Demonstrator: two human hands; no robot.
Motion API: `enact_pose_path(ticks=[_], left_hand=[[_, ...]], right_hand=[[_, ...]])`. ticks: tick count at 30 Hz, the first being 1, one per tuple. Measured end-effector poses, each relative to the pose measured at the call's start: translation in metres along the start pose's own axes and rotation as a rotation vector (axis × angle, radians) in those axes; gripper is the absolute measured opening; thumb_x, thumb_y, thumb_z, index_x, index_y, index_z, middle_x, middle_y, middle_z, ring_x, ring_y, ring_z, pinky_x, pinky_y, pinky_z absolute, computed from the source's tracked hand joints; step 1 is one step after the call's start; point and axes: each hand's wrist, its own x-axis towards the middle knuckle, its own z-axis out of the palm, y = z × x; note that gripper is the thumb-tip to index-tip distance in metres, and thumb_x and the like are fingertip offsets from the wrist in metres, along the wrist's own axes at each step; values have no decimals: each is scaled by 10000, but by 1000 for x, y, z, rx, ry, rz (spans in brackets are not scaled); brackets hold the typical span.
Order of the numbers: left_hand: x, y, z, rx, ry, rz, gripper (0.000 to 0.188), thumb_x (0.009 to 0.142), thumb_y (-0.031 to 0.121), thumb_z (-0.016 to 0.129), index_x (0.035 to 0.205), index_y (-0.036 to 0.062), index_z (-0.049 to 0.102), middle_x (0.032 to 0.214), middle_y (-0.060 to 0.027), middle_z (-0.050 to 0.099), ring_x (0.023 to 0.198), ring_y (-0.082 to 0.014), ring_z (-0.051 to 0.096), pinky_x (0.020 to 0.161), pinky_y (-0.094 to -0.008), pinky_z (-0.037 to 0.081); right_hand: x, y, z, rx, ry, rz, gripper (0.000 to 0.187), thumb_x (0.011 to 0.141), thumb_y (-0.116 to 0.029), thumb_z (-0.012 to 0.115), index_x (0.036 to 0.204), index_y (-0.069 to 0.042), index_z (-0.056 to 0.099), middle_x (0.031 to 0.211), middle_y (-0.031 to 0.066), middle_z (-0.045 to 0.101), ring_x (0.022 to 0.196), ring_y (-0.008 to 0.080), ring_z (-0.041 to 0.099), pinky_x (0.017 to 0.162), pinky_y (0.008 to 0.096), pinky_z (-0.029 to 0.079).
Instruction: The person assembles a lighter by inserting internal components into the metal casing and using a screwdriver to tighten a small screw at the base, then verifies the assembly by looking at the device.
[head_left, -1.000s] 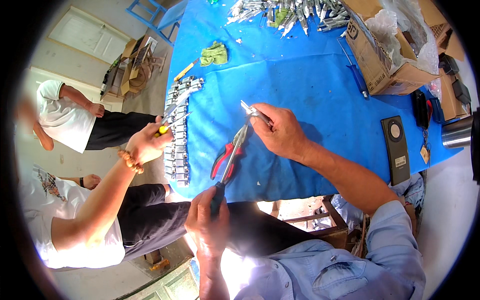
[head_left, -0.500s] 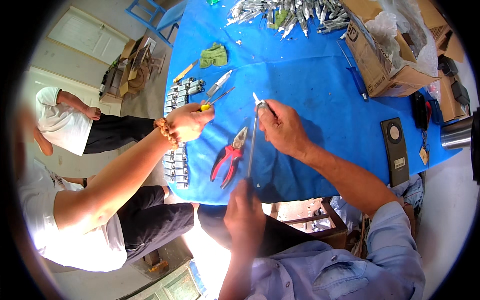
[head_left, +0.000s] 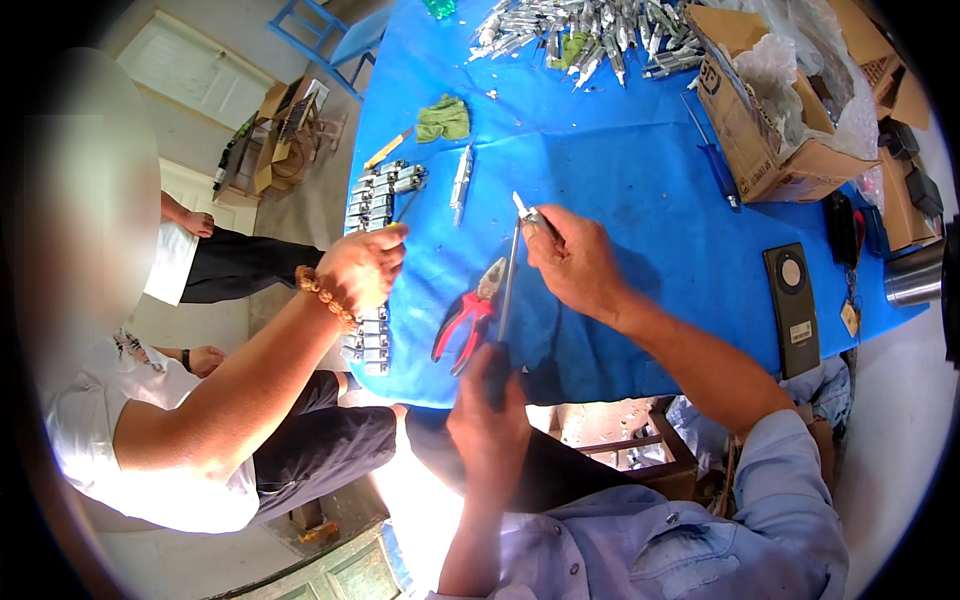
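My left hand (head_left: pixel 488 425), somewhat blurred, is wrapped round the dark handle of a screwdriver (head_left: pixel 510 285) near the table's front edge. Its long shaft points away from me, and the tip reaches a small silver piece with a white end (head_left: pixel 530 212). That piece is pinched between the thumb and fingers of my right hand (head_left: pixel 582 262). Whether the tip touches the piece or only overlaps it, I cannot tell. Left of the shaft lie red-handled pliers (head_left: pixel 462 330), jaws pointing away. A similar silver-and-white piece (head_left: pixel 462 185) lies farther off on the blue cloth.
A co-worker's hand (head_left: pixel 362 268) reaches in from the left over rows of small metal pieces (head_left: pixel 374 345). Beyond are a green rag (head_left: pixel 443 119), a yellow-handled tool (head_left: pixel 385 150) and a heap of silver pieces (head_left: pixel 600 35). Rightward: a blue-handled screwdriver (head_left: pixel 718 175), cardboard box (head_left: pixel 740 140), dark phone (head_left: pixel 793 320).
The co-worker's hand has drawn left toward the rows of metal pieces. The loose silver-and-white piece has turned more lengthwise. Both my hands keep their holds, while the view has shifted slightly.
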Motion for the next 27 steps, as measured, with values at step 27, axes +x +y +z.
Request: enact_pose_path(ticks=[27], left_hand=[[49, -50, -50, 389, 16, 187, 385, 870, 98, 786, 1221, -10, 672, 1212, -187, 687, 1106, -393, 645, 960, -477, 524]], right_hand=[[-6, -7, -25, -688, -173, -314, 116, 847, -178, 747, 935, -107, 724, 930, 82, 672, 925, 318, 668, 739, 483, 524]])
